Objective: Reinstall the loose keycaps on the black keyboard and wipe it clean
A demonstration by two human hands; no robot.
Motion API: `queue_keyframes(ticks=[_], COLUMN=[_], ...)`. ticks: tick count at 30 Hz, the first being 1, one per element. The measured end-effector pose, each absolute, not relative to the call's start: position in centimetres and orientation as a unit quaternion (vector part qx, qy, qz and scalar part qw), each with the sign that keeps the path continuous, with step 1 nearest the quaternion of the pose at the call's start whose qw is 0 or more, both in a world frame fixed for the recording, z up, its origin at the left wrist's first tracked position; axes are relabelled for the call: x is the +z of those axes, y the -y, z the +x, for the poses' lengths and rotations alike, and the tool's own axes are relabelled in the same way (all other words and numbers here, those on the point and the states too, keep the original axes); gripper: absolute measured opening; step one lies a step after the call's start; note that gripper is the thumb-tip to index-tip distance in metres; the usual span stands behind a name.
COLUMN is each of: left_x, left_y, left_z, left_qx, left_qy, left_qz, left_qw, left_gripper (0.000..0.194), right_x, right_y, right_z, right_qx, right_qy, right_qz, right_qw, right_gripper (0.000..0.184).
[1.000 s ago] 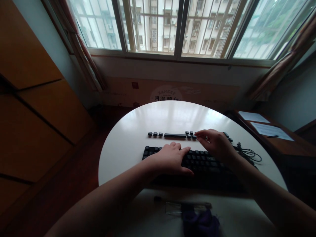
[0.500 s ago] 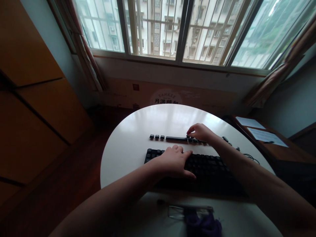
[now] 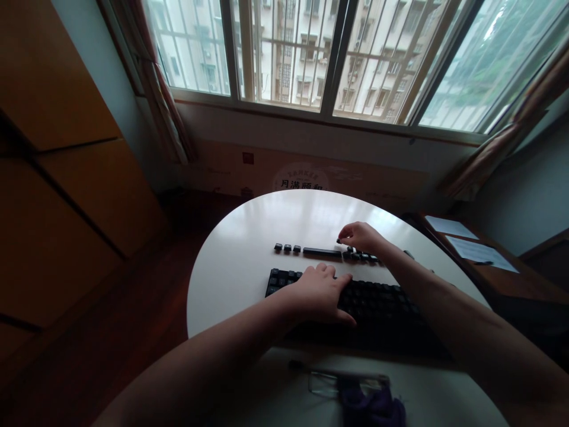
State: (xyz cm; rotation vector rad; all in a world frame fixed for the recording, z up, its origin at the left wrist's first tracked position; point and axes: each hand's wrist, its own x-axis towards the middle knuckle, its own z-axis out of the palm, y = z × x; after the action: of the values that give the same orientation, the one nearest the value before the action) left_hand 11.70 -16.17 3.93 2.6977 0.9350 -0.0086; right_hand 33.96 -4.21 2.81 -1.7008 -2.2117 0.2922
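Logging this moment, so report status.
Left hand resting on keyboard. Right hand pinching small black keycap above spacebar row. Nothing visibly blocking.

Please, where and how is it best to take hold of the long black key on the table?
I would pinch the long black key at mid-length, across its narrow width, coming from above. It lies flat and straight, and its ends sit close to smaller keys, so its long sides look easier to grip.
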Motion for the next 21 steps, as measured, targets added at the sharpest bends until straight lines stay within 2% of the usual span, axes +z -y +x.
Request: queue_keyframes(ticks=[7, 10, 15, 21], left_x=[3.9, 4.1, 4.4, 4.9], left_y=[15.6, 15.3, 15.1, 15.5], left_z=[11.2, 11.0, 11.1, 11.4], left_qx=[-0.006, -0.023, -0.033, -0.037], left_qy=[-0.312, -0.313, -0.305, -0.316], left_qz=[0.935, 0.927, 0.932, 0.934], left_qw=[0.170, 0.205, 0.191, 0.165], left_gripper=[0.099, 0.093, 0.092, 0.093], right_x=[6.2, 6.1, 5.1, 5.6], right_y=[11.2, 16.1, 21.5, 22.9], right_z=[35.2, 36.8, 37.2, 34.9], right_qx=[0.075, 0.120, 0.254, 0.250], right_qy=[0.766, 0.762, 0.795, 0.853], right_qz=[-0.582, -0.560, -0.488, -0.430], right_qw=[0.263, 0.301, 0.256, 0.158], right_gripper=[0.015, 0.018, 0.013, 0.013])
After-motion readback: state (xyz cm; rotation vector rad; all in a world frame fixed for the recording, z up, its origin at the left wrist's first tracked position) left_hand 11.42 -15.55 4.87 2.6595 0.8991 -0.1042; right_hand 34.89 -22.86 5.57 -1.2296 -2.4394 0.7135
